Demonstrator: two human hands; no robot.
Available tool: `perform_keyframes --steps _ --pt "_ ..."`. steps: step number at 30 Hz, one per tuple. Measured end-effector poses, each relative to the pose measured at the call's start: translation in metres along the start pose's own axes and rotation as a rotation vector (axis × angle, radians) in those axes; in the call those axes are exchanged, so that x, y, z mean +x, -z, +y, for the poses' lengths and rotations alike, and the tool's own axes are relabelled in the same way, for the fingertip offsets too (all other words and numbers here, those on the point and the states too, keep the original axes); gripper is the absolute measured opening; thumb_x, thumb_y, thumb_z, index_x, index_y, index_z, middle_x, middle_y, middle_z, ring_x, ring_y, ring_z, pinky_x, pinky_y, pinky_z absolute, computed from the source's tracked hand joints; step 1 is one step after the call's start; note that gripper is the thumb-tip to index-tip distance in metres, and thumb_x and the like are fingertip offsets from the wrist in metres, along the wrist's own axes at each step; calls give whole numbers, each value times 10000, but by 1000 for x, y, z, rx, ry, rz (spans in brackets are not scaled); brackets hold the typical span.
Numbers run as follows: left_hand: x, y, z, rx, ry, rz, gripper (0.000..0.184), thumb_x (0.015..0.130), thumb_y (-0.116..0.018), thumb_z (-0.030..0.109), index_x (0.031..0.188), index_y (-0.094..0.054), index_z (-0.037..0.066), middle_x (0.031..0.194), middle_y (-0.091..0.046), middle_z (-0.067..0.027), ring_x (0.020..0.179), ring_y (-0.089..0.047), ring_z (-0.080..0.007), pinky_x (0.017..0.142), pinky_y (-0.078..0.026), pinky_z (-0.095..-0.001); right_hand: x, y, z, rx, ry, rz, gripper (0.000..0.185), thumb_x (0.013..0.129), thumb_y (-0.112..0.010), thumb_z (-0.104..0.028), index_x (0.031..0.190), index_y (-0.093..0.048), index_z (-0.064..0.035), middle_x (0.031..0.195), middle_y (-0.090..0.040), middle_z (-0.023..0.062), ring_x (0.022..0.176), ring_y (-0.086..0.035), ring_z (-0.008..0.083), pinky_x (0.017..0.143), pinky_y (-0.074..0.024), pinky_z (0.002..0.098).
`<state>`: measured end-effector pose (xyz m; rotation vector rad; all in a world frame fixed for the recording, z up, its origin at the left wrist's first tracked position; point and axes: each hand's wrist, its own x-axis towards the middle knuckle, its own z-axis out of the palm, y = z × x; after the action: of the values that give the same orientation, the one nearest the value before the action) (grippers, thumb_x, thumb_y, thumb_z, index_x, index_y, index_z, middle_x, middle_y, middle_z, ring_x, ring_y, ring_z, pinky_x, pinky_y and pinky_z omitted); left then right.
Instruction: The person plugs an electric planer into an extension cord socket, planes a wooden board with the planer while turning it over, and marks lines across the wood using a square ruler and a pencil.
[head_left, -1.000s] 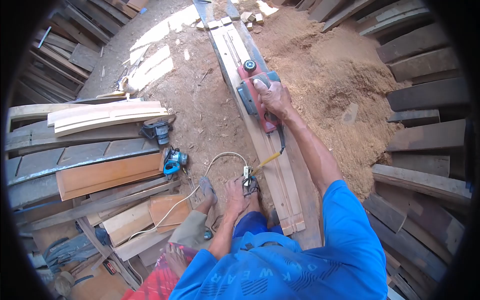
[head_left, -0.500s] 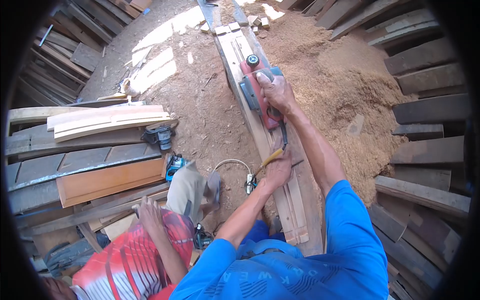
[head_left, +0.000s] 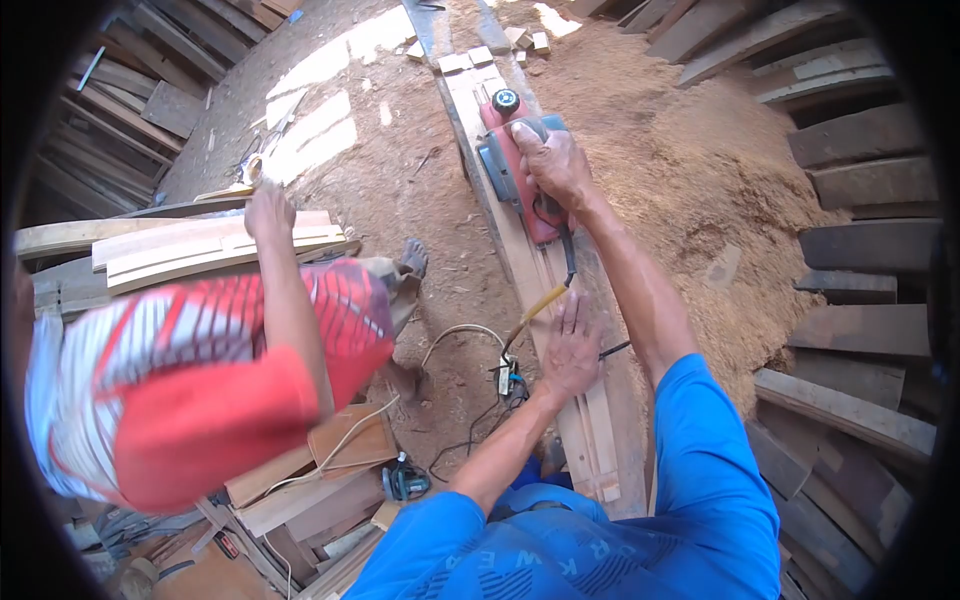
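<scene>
My right hand (head_left: 556, 165) is wrapped around the handle of a red and grey electric hand planer (head_left: 541, 228), which sits on a long pale wooden board (head_left: 590, 440). My left hand (head_left: 575, 350) lies on the board behind the planer, its fingers stretched forward. From the planer's rear a black power cord with a yellow wrapped section (head_left: 545, 300) runs back past my left fingers. The board rests lengthwise on a narrow bench (head_left: 628, 465), and small wood blocks (head_left: 468, 60) stand at its far end.
Wood shavings (head_left: 690, 170) are heaped right of the bench. A co-worker in a red and white shirt (head_left: 210, 420) is on the left. A power strip (head_left: 505, 376) with cords and a teal power tool (head_left: 404, 482) lie on the ground. Stacked planks (head_left: 865, 245) line the right side.
My left hand has flattened onto the board, off the cord. The planer has barely shifted. The co-worker has moved forward on the left, with one arm now reaching ahead.
</scene>
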<state>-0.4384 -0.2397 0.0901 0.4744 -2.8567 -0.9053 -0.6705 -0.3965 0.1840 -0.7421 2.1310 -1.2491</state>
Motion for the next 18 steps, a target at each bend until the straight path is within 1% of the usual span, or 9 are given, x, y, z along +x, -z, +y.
perform_keyframes --steps 1,4,6,8,11,12,15,18 --pt "-1 -3 -2 6 -5 10 660 792 -703 200 1418 -522 101 1614 -287 -306 1526 -213 -473 1249 -166 -568 6 -1 -2 -12 3 3 609 954 -582 -610 767 -711 -45 647 -660 59 600 -655 153 589 -528 327" --pt "-1 -9 -4 10 -9 29 619 811 -684 189 1405 -537 90 1612 -296 -305 1531 -215 -468 1255 -163 -559 22 -3 -5 -3 -20 12 584 961 -593 -586 798 -713 -37 660 -656 54 591 -644 148 582 -523 320" --pt "0 -5 -2 -6 -1 24 574 837 -664 200 1386 -559 68 1616 -305 -295 1535 -219 -454 1261 -160 -541 38 -8 0 73 18 2 558 969 -602 -558 831 -714 -29 673 -650 43 586 -634 141 571 -517 316" --pt "2 5 3 -54 24 7 575 828 -669 210 1375 -566 69 1615 -309 -294 1531 -232 -455 1258 -171 -543 53 -12 -2 112 41 -14 497 987 -607 -509 863 -706 -38 703 -642 22 586 -616 123 551 -506 304" --pt "2 3 2 -56 28 17 571 819 -665 210 1364 -572 65 1611 -319 -294 1528 -245 -455 1256 -181 -542 67 -12 -15 156 83 -19 489 995 -595 -510 828 -680 -58 701 -635 21 583 -607 117 543 -498 290" --pt "1 1 2 -45 22 28 569 817 -662 208 1361 -573 64 1609 -323 -294 1527 -248 -454 1255 -183 -541 85 -18 -3 149 99 -13 486 999 -590 -509 812 -651 -66 691 -620 21 557 -588 111 523 -490 278" --pt "1 -2 1 -47 24 25 583 803 -660 202 1360 -570 56 1607 -332 -286 1527 -258 -445 1257 -181 -534 104 -20 -11 218 90 -43 482 999 -591 -505 815 -638 -62 682 -607 16 557 -583 104 507 -486 274" --pt "2 2 1 -51 35 24 583 800 -652 184 1361 -567 52 1606 -344 -275 1528 -267 -431 1257 -187 -530 142 -29 -6 175 92 -28 463 1010 -581 -487 871 -683 -57 691 -614 17 583 -591 98 520 -509 271"
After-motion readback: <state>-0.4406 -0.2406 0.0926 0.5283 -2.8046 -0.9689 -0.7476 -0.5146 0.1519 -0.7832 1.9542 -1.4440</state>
